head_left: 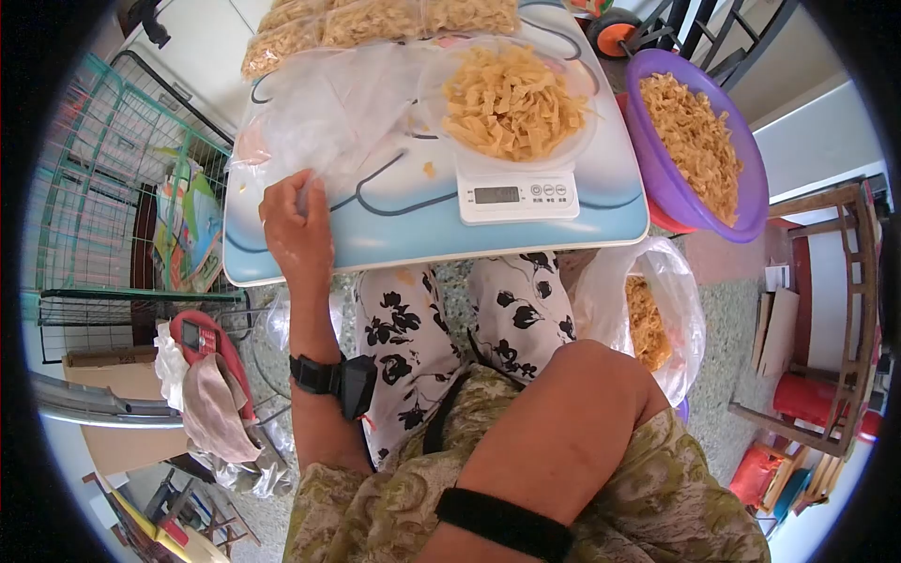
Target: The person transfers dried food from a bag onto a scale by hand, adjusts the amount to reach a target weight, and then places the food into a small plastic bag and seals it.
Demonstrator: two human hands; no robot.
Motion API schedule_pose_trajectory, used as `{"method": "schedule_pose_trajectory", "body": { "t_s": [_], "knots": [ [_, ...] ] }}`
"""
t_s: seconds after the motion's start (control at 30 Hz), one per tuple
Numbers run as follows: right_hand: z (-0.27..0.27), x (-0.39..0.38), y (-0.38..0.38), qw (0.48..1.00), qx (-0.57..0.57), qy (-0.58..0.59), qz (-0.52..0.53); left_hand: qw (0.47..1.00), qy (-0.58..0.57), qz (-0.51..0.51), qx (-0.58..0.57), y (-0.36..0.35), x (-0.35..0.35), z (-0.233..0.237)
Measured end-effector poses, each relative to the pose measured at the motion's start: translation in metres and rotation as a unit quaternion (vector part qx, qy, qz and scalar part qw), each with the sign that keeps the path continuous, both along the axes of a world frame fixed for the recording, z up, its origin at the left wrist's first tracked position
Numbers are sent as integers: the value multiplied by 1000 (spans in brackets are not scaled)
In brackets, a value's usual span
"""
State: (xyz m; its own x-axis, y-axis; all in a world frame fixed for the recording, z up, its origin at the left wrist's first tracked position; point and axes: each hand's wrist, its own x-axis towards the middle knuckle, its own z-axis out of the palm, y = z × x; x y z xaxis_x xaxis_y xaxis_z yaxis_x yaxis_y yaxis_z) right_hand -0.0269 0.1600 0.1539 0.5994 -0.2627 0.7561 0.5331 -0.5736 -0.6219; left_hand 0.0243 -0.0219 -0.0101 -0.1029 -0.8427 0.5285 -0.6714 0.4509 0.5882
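My left hand rests at the near left of the table, its fingers curled closed at the edge of a clear plastic bag. The bag lies flat and crumpled, and its film is hard to tell apart from any layers beneath. My right arm bends back toward my body, and its hand is out of view. To the right of the bag, a clear bowl of yellowish dried strips stands on a white digital kitchen scale. The digits on its display are too faint to read.
Filled clear packets lie along the table's far edge. A purple basin of similar strips stands right of the table. Below it, an open plastic bag holds more strips. A green wire cage stands at left.
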Motion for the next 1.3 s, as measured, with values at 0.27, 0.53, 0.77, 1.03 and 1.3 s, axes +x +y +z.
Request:
{"method": "schedule_pose_trajectory", "body": {
  "t_s": [0.27, 0.53, 0.77, 1.03, 1.3],
  "knots": [
    [2, 2, -1, 1000, 2, -2, 1, 1000, 22, -22, 3, 3, -1, 5],
    [6, 3, 1, 1000, 0, -5, 0, 992, 122, -6, 25, -3, 0, 0],
    [-1, 0, -10, 999, 15, 1, -45, 996, -30, -7, -79, -7, -2, -6],
    [-61, -61, -52, 929, 163, 137, -301, 955, 295, 7, 21, -13, 15, 9],
    [-97, -79, -73, 820, 303, 127, -468, 858, 505, -83, 28, 3, 35, 72]
  ]
}}
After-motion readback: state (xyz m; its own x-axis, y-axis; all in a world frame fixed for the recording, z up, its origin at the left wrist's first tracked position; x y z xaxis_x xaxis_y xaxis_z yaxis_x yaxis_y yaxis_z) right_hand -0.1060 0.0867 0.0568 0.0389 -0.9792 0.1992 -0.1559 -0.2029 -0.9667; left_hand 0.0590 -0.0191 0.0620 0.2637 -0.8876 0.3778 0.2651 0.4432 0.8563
